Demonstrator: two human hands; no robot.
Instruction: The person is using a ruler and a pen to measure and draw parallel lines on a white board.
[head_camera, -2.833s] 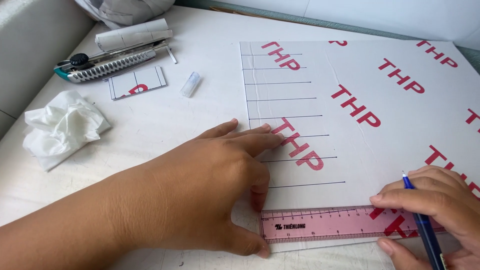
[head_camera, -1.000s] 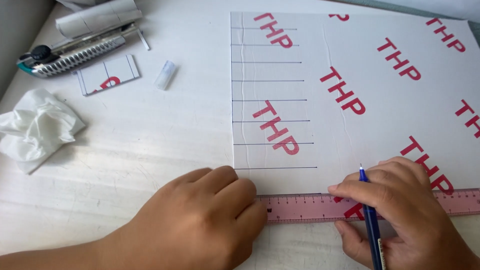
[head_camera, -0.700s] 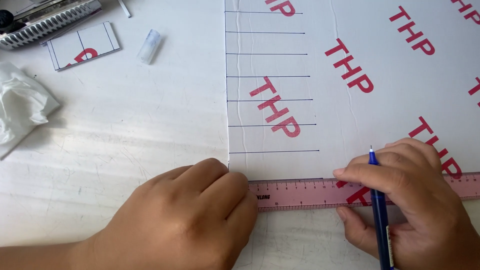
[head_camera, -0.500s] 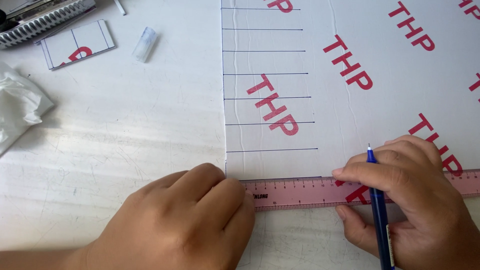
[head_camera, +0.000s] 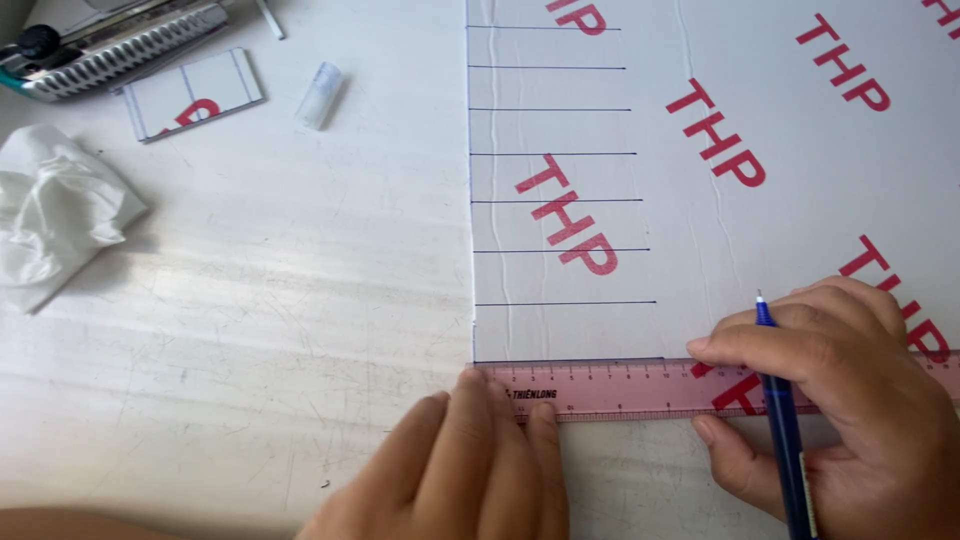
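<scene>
White tabletop (head_camera: 250, 330), scuffed and faintly scratched, is filling the head view; no wall or floor is showing. Nearest the camera, the left hand (head_camera: 470, 470) is lying flat, fingers extended and close together, fingertips (head_camera: 500, 392) pressing down the left end of a translucent pink ruler (head_camera: 620, 388); nothing is being gripped. Right hand (head_camera: 840, 400) is curling around a blue pen (head_camera: 785, 440), thumb and index finger pinching the barrel, tip pointing up and away just above the ruler's far edge; the hand's heel is resting over the ruler's right part. Ruler is lying across a white sheet with red lettering (head_camera: 720, 230), along a freshly ruled line; parallel pen lines are stacking up the sheet's left edge beyond it. Farther left, a crumpled white tissue (head_camera: 55, 225) is sitting; beyond it, a small ruled card offcut (head_camera: 195, 95), a clear pen cap (head_camera: 320, 95), and a utility knife (head_camera: 110, 50) at the top edge.
</scene>
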